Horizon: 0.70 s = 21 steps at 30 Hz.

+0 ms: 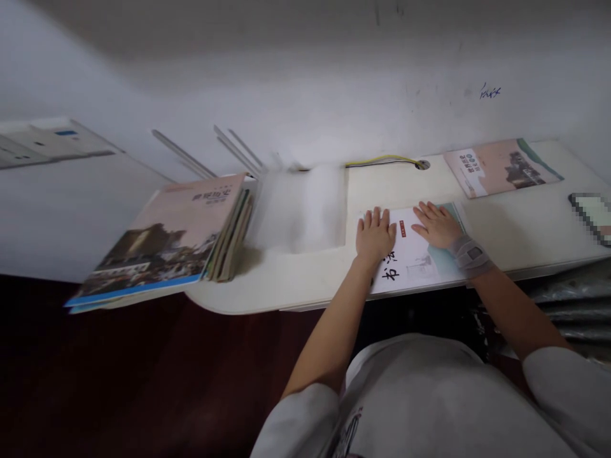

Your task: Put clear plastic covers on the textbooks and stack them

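A white book (414, 262) with black brush characters on its cover lies flat at the desk's near edge. My left hand (375, 235) rests palm down on its left part, fingers stretched out and slightly apart. My right hand (436, 224) lies flat on the book's upper right part, fingers also extended; a grey band wraps that wrist. Neither hand grips anything.
The white desk (506, 219) runs along a white wall. A leaning stack of books (176, 238) hangs over its left end. A pink-covered book (501, 166) lies at the back right. A yellow cable (382, 160) enters a grommet hole. A blurred-out object (594, 216) sits far right.
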### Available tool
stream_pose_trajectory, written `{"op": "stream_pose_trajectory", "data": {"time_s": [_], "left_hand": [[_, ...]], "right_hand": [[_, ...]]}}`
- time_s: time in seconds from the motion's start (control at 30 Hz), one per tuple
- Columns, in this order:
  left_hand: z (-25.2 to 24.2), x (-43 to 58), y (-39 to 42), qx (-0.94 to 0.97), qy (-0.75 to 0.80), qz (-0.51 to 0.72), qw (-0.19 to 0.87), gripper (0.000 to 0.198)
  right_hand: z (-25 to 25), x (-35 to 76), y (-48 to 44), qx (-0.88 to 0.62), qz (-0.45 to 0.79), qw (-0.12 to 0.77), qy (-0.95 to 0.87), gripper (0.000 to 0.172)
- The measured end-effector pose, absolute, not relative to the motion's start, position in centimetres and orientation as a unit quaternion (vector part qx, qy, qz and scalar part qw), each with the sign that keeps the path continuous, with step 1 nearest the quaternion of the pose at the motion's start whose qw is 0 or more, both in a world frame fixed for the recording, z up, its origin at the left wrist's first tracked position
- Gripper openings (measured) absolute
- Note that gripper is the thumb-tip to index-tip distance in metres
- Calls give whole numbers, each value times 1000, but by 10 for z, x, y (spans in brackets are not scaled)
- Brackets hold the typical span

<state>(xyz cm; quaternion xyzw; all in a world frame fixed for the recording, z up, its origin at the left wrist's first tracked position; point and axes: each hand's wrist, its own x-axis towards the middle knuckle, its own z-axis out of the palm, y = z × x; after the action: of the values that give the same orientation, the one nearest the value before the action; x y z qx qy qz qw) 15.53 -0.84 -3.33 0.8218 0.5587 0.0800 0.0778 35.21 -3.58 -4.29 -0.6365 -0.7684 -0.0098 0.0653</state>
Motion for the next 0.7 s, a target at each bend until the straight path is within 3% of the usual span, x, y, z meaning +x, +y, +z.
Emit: {"op": "stream_pose_trajectory", "data": {"time_s": [0.5, 0.7], "left_hand": [[-33, 147, -3, 717, 681, 139, 49, 58], [-33, 133, 6, 695, 665, 237, 136, 51]], "right_hand": [[-49, 392, -40, -714, -33, 67, -697, 58], [-49, 389, -40, -686, -86, 66, -720, 56]]}}
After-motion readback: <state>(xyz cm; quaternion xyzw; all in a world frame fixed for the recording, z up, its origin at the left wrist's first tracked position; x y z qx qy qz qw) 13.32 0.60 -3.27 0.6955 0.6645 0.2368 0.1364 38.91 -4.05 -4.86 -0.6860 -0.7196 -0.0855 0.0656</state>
